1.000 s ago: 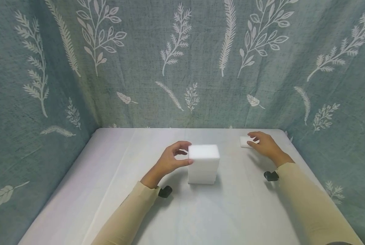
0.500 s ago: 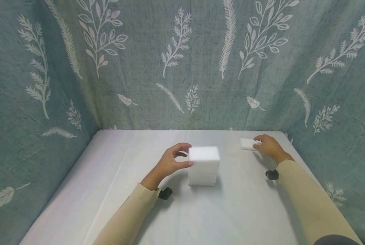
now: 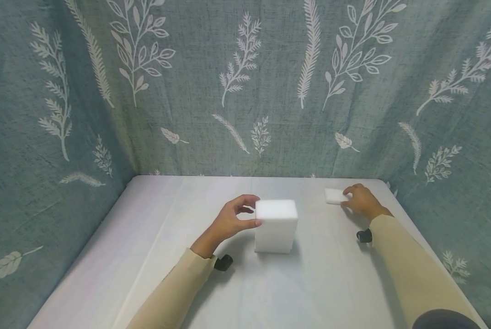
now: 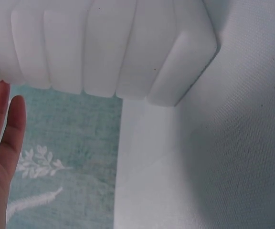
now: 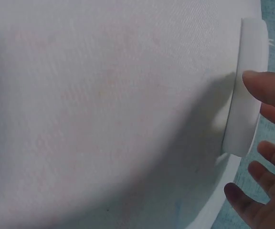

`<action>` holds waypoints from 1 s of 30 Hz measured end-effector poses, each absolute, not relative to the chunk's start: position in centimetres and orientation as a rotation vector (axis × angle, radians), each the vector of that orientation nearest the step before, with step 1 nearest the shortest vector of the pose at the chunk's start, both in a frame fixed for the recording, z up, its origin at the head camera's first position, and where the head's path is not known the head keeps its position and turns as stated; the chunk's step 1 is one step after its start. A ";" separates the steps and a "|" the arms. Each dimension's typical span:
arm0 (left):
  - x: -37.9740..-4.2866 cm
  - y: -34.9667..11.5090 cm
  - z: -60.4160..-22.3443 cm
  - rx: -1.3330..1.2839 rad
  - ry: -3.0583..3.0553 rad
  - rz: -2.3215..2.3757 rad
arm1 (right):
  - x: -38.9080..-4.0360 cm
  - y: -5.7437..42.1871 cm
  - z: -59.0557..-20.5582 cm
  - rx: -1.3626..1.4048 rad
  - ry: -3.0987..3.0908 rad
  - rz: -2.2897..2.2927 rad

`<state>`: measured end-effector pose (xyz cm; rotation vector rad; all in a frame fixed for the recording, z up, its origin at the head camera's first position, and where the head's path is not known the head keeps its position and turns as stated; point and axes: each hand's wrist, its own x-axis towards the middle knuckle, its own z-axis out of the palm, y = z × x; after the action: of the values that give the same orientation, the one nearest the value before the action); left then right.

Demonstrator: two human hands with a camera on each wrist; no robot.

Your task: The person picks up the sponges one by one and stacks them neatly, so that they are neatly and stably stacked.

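A stack of several white sponge blocks point(image 3: 275, 233) stands upright on the table, its layers showing as seams in the left wrist view. At the stack's upper left side, my left hand point(image 3: 229, 220) holds the top with the thumb at the front corner and the index finger at the back corner. Farther back on the right lies a single flat white sponge point(image 3: 334, 196). My right hand point(image 3: 361, 199) pinches its right end, thumb on the near side and index finger behind, as the right wrist view point(image 5: 266, 93) shows. The other right fingers are spread beside it.
The white-covered table point(image 3: 179, 201) ends at the back against a teal leaf-print curtain point(image 3: 196, 82), which also hangs at both sides. A dark wrist-worn device point(image 3: 223, 262) sits below the left wrist, another point(image 3: 364, 236) below the right.
My right hand has shifted right and down to the flat sponge's right end, and its thumb and index finger have closed toward it. The left hand and the stack stay in place.
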<state>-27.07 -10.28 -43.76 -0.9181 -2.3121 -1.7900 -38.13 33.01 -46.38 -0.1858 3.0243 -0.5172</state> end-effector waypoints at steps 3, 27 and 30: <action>-27.1 -10.2 -43.8 -0.925 -2.310 -1.786 | -38.4 33.2 -46.8 -0.159 3.004 -0.527; -26.5 -10.1 -43.3 -0.905 -2.368 -1.782 | -38.2 33.2 -46.8 -0.223 3.002 -0.533; -26.7 -10.1 -43.3 -0.908 -2.364 -1.771 | -38.0 33.0 -46.5 -0.246 3.016 -0.553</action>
<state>-26.66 -10.15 -43.27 -0.9076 -2.3636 -1.7713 -38.02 33.04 -46.52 -0.2465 3.0157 -0.5534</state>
